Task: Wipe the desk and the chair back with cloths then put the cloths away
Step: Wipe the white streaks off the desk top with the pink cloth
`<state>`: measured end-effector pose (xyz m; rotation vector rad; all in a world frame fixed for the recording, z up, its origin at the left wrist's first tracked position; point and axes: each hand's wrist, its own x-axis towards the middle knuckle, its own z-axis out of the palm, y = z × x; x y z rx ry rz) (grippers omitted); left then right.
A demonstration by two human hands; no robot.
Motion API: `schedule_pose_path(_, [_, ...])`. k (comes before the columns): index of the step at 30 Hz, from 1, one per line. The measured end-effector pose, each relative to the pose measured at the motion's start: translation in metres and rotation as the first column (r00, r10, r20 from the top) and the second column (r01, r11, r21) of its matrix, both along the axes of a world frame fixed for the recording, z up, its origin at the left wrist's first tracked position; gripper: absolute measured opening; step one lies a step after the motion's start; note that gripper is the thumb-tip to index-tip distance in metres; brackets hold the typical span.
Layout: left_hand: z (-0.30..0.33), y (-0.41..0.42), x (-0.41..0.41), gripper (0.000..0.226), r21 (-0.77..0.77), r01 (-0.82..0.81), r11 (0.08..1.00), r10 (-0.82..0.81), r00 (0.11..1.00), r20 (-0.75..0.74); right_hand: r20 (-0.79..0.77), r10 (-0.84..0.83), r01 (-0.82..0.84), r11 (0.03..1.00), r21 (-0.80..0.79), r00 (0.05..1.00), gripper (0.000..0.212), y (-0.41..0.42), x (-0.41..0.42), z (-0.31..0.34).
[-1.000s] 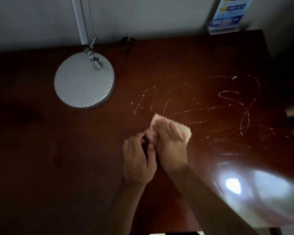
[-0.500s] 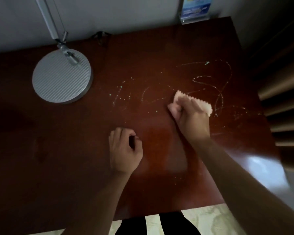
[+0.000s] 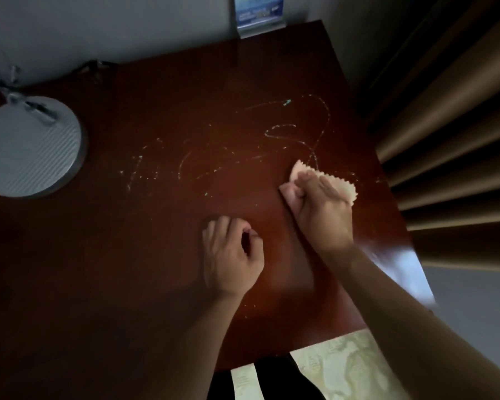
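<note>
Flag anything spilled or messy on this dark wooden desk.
Pale, speckled residue trails loop across the dark wooden desk, from beside the round grey lamp base to the pink zigzag-edged cloth under the right hand.

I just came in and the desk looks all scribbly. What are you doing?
A person is wiping a dark wooden desk. The right hand presses a small pink cloth with a zigzag edge onto the desk, at the near end of the pale squiggly marks. Most of those marks are not yet wiped. The left hand rests beside it, loosely curled and holding nothing. A silver lamp base stands at the left.
</note>
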<state>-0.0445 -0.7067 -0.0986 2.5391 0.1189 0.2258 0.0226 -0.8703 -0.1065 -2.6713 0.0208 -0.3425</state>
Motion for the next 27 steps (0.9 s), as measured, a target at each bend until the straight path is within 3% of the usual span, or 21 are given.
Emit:
schedule_pose_path(2, [-0.001, 0.001, 0.001, 0.011, 0.025, -0.003, 1.0, 0.003, 1.0, 0.001, 0.006, -0.03, 0.03, 0.998, 0.056, 1.0, 0.033, 0.011, -0.007, 0.008])
schedule_pose_path(4, [0.001, 0.001, -0.001, 0.012, 0.034, 0.006, 0.999, -0.006, 1.0, 0.008, 0.019, 0.062, -0.064, 0.993, 0.104, 0.998, 0.025, 0.027, -0.034, 0.011])
schedule_pose_path(8, [0.0, 0.002, 0.0, 0.014, 0.055, 0.008, 0.998, -0.008, 1.0, 0.001, 0.157, 0.229, -0.225, 0.973, -0.041, 0.961, 0.019, 0.026, -0.077, 0.001])
schedule_pose_path(10, [0.001, 0.001, 0.0, 0.013, 0.053, 0.003, 0.999, -0.003, 1.0, 0.001, 0.145, 0.193, -0.193, 0.981, -0.016, 0.97, 0.022, 0.009, -0.052, 0.005])
schedule_pose_path(15, [-0.001, -0.002, 0.001, 0.012, 0.064, -0.007, 0.998, 0.008, 1.0, -0.014, 0.135, -0.088, 0.082, 0.996, 0.047, 0.987, 0.031, -0.015, 0.026, 0.013])
schedule_pose_path(21, [0.002, -0.004, 0.002, 0.009, 0.082, -0.011, 0.997, 0.013, 1.0, -0.023, 0.118, 0.114, -0.121, 0.991, 0.053, 0.986, 0.031, -0.005, -0.053, -0.002])
schedule_pose_path(25, [-0.001, -0.003, 0.001, 0.013, 0.087, -0.008, 0.996, 0.01, 1.0, -0.025, 0.192, 0.014, -0.004, 0.999, -0.051, 0.981, 0.03, -0.054, -0.024, 0.004])
schedule_pose_path(27, [-0.002, -0.003, 0.001, 0.013, 0.088, -0.005, 0.996, 0.007, 1.0, -0.026, 0.142, -0.099, 0.101, 0.995, -0.006, 0.985, 0.033, -0.064, 0.003, 0.01])
